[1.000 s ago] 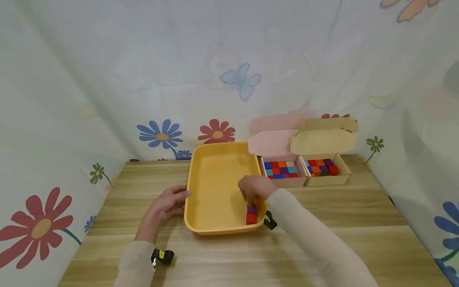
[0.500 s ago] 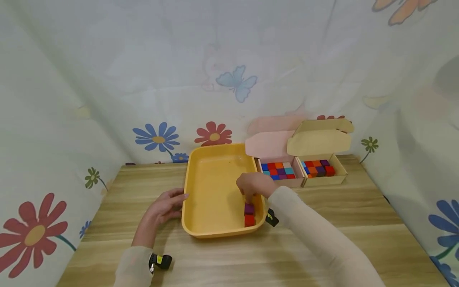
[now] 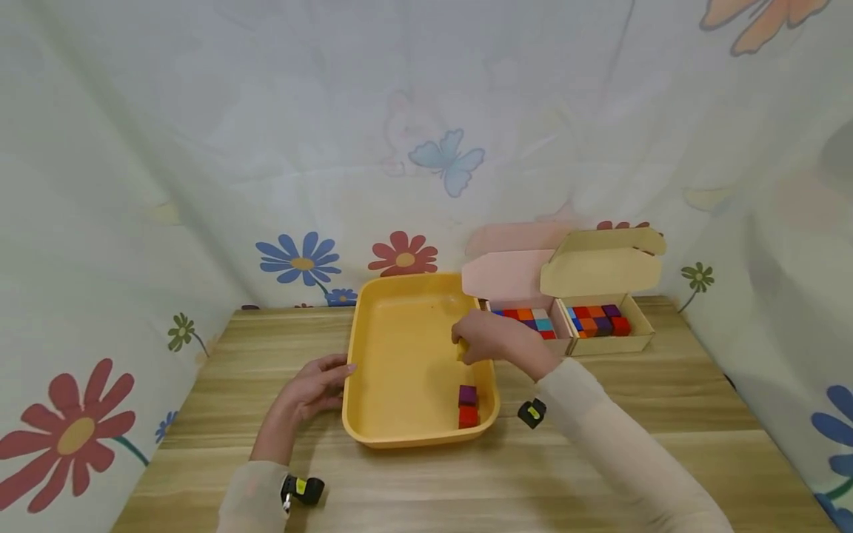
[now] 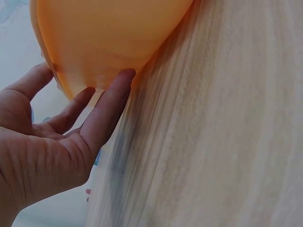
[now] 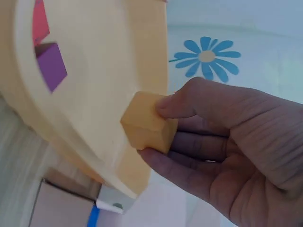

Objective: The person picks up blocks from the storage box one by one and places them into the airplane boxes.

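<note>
My right hand [image 3: 496, 340] pinches a yellow cube [image 5: 147, 120] between thumb and fingertips, over the right side of the yellow tray [image 3: 400, 348]. In the head view the fingers hide most of that cube. Inside the tray's near right corner sit a purple cube [image 3: 468, 394] and a red cube [image 3: 468, 417], one in front of the other. My left hand [image 3: 320, 385] holds the tray's left side, with the thumb at the rim and the other fingers along the outer wall, as the left wrist view shows.
Right of the tray stand a pink box [image 3: 561, 346] and a pale yellow box [image 3: 613, 345], lids raised, both holding several coloured cubes. All of it rests on a wood-grain table [image 3: 426, 488]. A flower-printed curtain [image 3: 566, 111] hangs behind and at both sides.
My right hand has risen from beside the purple cube and moved back and slightly right, with the yellow cube now showing in it. My left hand stays at the tray.
</note>
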Available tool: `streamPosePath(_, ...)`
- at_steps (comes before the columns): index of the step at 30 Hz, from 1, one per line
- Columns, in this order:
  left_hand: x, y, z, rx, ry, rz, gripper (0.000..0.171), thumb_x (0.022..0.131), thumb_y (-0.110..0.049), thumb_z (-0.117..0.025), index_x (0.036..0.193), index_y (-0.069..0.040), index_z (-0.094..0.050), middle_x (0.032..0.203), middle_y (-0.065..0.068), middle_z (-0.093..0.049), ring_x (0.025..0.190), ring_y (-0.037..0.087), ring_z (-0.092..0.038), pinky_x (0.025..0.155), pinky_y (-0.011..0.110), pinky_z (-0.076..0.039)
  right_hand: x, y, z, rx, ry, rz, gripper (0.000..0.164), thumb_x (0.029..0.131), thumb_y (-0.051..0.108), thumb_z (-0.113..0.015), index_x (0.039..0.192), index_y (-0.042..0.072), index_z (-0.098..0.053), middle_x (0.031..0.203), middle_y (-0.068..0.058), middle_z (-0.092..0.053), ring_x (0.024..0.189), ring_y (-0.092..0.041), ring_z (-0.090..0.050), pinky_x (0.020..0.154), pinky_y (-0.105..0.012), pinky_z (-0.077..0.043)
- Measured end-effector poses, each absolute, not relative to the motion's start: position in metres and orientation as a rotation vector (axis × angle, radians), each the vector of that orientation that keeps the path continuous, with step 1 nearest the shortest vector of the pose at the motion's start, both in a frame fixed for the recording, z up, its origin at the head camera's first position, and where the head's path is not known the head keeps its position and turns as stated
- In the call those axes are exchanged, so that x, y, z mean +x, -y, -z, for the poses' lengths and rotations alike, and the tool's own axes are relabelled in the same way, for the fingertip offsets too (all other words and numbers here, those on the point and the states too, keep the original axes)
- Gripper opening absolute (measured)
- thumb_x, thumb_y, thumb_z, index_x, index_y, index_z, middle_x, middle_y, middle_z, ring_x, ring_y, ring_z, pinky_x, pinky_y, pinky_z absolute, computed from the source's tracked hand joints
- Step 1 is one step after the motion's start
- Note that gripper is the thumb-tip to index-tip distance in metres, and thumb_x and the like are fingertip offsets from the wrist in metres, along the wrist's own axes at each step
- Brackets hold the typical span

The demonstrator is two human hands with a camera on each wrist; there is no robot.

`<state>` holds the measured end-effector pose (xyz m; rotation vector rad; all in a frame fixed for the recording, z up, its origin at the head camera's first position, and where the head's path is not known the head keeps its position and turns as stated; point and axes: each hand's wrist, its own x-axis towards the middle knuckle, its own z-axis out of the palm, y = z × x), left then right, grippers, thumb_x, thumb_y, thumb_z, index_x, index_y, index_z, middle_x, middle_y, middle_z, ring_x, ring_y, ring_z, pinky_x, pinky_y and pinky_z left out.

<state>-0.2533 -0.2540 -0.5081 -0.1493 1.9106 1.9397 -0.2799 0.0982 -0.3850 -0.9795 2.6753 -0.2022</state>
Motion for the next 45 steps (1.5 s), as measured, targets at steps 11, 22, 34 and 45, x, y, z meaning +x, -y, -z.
streamPosePath(11,-0.255,0.254,0.508,-0.151,-1.92,-1.938,0.065,0.103,-0.024,-0.062,0.156,0.001,-0.031,0.14,0.025,-0.054,0.109,0.024,-0.066,0.088,0.048,-0.059,-0.284,-0.15,0.374,-1.051,-2.871,0.17,0.028,0.085,0.018,-0.08,0.11,0.009,-0.073,0.084,0.001,-0.06,0.077,-0.018,-0.052,0.068,-0.032,-0.044)
streamPosePath(22,-0.252,0.256,0.513,-0.153,-1.907,-1.951,0.066,0.102,-0.023,-0.064,0.154,0.002,-0.032,0.133,0.021,-0.059,0.107,0.024,-0.067,0.088,0.049,-0.059,-0.305,-0.225,0.38,-0.926,-2.846,0.215,0.031,0.082,0.008,-0.078,0.111,0.0,-0.07,0.094,-0.005,-0.066,0.08,-0.021,-0.055,0.07,-0.032,-0.053)
streamPosePath(34,-0.253,0.253,0.512,-0.128,-1.894,-1.956,0.068,0.102,-0.025,-0.064,0.154,0.003,-0.031,0.138,0.024,-0.056,0.109,0.024,-0.066,0.088,0.048,-0.059,-0.33,-0.306,0.394,-1.092,-2.841,0.153,0.025,0.079,0.004,-0.08,0.102,-0.002,-0.073,0.09,-0.006,-0.064,0.076,-0.019,-0.055,0.07,-0.036,-0.054)
streamPosePath(45,-0.252,0.255,0.508,-0.098,-1.878,-1.949,0.068,0.102,-0.023,-0.063,0.155,0.003,-0.029,0.136,0.025,-0.057,0.108,0.026,-0.067,0.087,0.049,-0.059,-0.357,-0.339,0.41,-0.862,-2.57,0.331,0.021,0.084,0.006,-0.081,0.104,0.002,-0.073,0.097,-0.001,-0.071,0.085,-0.016,-0.064,0.081,-0.038,-0.059)
